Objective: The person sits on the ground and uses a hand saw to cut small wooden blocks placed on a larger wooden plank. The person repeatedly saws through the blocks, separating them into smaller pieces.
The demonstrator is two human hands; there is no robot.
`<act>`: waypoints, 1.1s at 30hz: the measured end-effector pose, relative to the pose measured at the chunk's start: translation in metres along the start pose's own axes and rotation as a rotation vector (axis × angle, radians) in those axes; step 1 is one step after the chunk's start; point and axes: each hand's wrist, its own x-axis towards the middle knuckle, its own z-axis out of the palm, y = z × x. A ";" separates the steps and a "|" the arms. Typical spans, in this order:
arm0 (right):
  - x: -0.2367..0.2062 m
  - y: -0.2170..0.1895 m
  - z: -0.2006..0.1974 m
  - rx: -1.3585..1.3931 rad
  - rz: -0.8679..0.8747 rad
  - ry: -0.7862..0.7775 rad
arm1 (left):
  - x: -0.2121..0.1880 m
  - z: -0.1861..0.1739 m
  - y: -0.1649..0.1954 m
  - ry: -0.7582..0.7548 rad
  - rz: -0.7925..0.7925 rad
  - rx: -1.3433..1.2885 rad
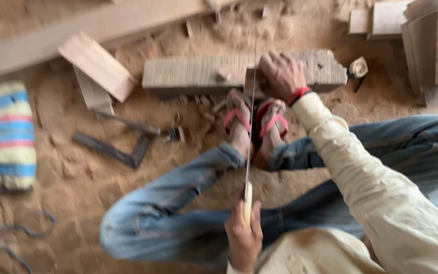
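Head view: a saw [250,137] is gripped by its pale handle in a closed hand [243,238] at 6 o'clock, which looks to be the left hand, though the framing makes this uncertain. The thin blade runs straight up towards 12 o'clock, between two feet in red-strapped sandals [255,122]. Its tip meets a wood block [198,72] lying across the sawdust floor [77,182]. The block is pressed down by the other hand [281,75], fingers curled over its top edge, with a red band at the wrist. A framing square [122,142] lies at 9 o'clock, a striped bag [3,137] further left. Offcuts [97,66] are seen at 10 o'clock.
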 end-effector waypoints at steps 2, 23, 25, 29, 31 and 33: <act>-0.004 -0.003 0.001 0.035 0.017 -0.013 | 0.019 0.008 -0.001 -0.003 0.031 0.039; -0.014 0.043 -0.004 1.011 0.578 -0.031 | 0.157 0.034 0.005 0.203 0.442 -0.193; -0.027 0.049 0.006 0.968 0.584 -0.049 | 0.150 0.036 0.003 0.172 0.379 -0.228; -0.039 0.043 0.018 1.569 1.043 -0.361 | 0.124 0.057 0.004 0.074 0.125 -0.330; -0.040 0.037 0.017 1.591 0.985 -0.327 | 0.117 0.067 0.003 0.043 0.074 -0.359; -0.039 0.030 0.012 1.598 0.950 -0.339 | 0.112 0.072 0.000 0.034 0.119 -0.379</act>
